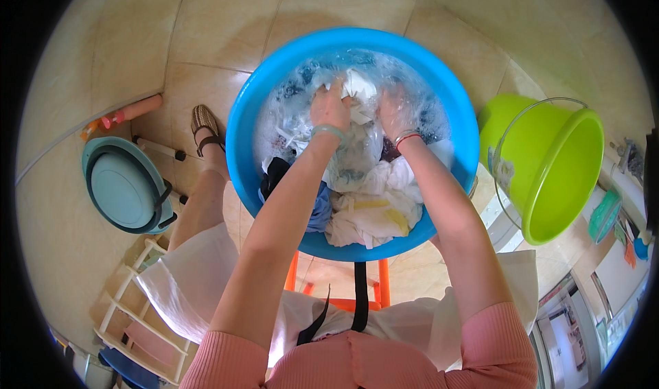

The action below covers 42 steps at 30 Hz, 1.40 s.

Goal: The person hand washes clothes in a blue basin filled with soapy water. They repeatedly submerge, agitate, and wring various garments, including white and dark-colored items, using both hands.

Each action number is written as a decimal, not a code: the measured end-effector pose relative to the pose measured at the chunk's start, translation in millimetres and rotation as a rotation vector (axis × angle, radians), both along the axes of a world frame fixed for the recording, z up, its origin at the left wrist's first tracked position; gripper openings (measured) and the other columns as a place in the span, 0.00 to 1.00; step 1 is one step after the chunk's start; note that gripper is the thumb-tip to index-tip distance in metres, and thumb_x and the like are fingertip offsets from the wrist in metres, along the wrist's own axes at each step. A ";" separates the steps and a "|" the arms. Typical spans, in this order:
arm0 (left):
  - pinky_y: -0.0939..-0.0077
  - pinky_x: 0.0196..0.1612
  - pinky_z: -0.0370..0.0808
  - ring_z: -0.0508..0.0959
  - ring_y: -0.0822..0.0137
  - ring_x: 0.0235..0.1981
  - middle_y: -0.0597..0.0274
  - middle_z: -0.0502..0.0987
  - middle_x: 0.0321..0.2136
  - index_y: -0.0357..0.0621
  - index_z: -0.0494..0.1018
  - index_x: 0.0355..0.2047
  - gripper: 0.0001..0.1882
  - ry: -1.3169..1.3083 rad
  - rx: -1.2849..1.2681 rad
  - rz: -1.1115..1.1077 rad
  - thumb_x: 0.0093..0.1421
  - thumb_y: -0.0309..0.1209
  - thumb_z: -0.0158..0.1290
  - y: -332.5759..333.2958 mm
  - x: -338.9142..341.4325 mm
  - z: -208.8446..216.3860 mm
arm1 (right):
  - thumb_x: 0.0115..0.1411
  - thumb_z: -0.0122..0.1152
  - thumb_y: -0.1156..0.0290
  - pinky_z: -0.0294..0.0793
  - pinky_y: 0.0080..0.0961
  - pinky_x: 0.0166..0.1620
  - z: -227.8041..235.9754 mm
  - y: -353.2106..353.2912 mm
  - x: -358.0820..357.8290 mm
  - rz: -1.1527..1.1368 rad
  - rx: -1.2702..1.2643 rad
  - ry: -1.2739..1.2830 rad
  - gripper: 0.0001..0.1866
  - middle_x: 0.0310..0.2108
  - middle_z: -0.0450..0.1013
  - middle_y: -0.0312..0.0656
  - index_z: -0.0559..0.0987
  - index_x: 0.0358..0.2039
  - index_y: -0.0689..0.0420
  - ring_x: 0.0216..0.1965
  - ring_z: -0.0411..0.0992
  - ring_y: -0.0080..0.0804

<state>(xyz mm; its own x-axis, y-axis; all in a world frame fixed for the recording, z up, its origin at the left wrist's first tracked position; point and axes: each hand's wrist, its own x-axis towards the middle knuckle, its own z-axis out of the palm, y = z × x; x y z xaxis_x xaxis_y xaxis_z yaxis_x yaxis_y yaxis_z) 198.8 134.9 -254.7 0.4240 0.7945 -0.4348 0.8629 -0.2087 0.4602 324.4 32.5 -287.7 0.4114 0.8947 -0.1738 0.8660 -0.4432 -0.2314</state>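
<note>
A large blue basin (238, 135) holds sudsy water and wet clothes in front of me. My left hand (330, 108), a green bangle at its wrist, is closed on a white cloth (360, 85) that bunches up beside its fingers. My right hand (396, 113), with a red band at the wrist, dips into the suds to the right of that cloth; foam and water hide its fingers. Nearer me in the basin lie a white garment with yellow patches (374, 217), a blue cloth (320, 210) and a black cloth (275, 174).
To the right a lime-green bucket (504, 125) with a wire handle lies tilted. Left of my foot stands a teal basin (123, 190), with pinkish bottles (134, 110) behind it. A cream rack (130, 310) is at lower left, an orange stool (384, 279) below the blue basin.
</note>
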 end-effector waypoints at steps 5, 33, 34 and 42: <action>0.59 0.52 0.70 0.70 0.51 0.52 0.51 0.68 0.54 0.55 0.60 0.61 0.29 -0.591 -0.814 0.497 0.60 0.39 0.52 12.0 0.1 36.0 | 0.52 0.62 0.71 0.71 0.36 0.46 64.5 16.6 1.5 -0.389 0.393 0.511 0.17 0.40 0.72 0.51 0.76 0.44 0.57 0.44 0.70 0.50; 0.70 0.40 0.73 0.76 0.67 0.38 0.60 0.77 0.40 0.44 0.75 0.42 0.28 -0.357 -0.866 1.281 0.60 0.57 0.46 -148.0 -42.9 -50.6 | 0.58 0.55 0.64 0.72 0.42 0.32 78.1 -38.4 -86.1 0.005 0.113 0.320 0.08 0.32 0.69 0.43 0.73 0.28 0.54 0.31 0.72 0.49; 0.70 0.40 0.72 0.76 0.66 0.38 0.58 0.77 0.40 0.40 0.75 0.41 0.31 -0.411 -0.906 1.297 0.59 0.58 0.47 -138.7 -36.6 -32.4 | 0.59 0.54 0.67 0.72 0.42 0.32 101.3 -58.1 -89.5 0.020 0.126 0.418 0.07 0.32 0.68 0.43 0.71 0.28 0.56 0.29 0.71 0.51; 0.71 0.44 0.73 0.76 0.65 0.42 0.61 0.77 0.43 0.41 0.70 0.48 0.24 -0.934 -1.072 1.459 0.63 0.48 0.45 -162.7 -45.5 -51.4 | 0.60 0.50 0.61 0.74 0.42 0.30 38.9 -18.0 -73.4 -0.079 -0.049 0.244 0.14 0.23 0.74 0.47 0.75 0.22 0.53 0.27 0.75 0.47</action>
